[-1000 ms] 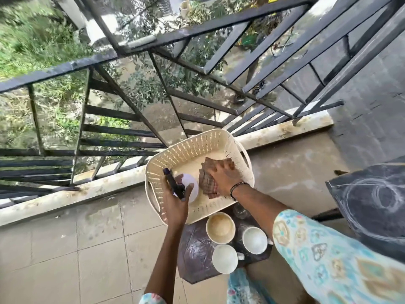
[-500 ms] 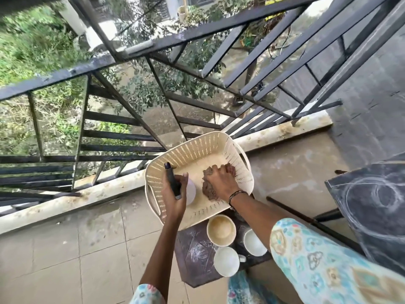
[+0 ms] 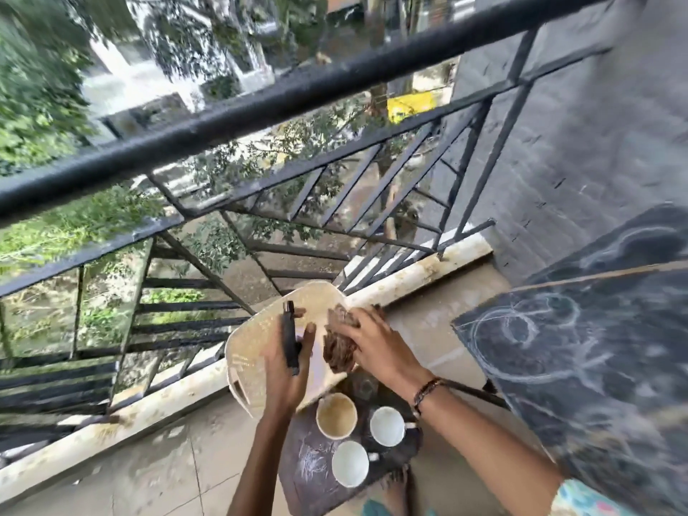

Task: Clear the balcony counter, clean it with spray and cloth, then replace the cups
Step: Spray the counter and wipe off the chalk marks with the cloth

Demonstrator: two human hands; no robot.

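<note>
White and beige cups (image 3: pixel 349 463) sat just below both hands, the left hand (image 3: pixel 288 366) closed round the spray bottle (image 3: pixel 289 342), the right hand (image 3: pixel 376 348) gripping the brown cloth (image 3: pixel 337 351), both now lifted clear of the basket (image 3: pixel 253 344) beyond, ready for cleaning.

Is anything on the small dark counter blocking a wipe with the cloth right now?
Yes. Three cups stand on the counter: a tan one nearest the basket and two white ones. The right hand holds the cloth over the basket; the left hand holds the spray bottle.
</note>
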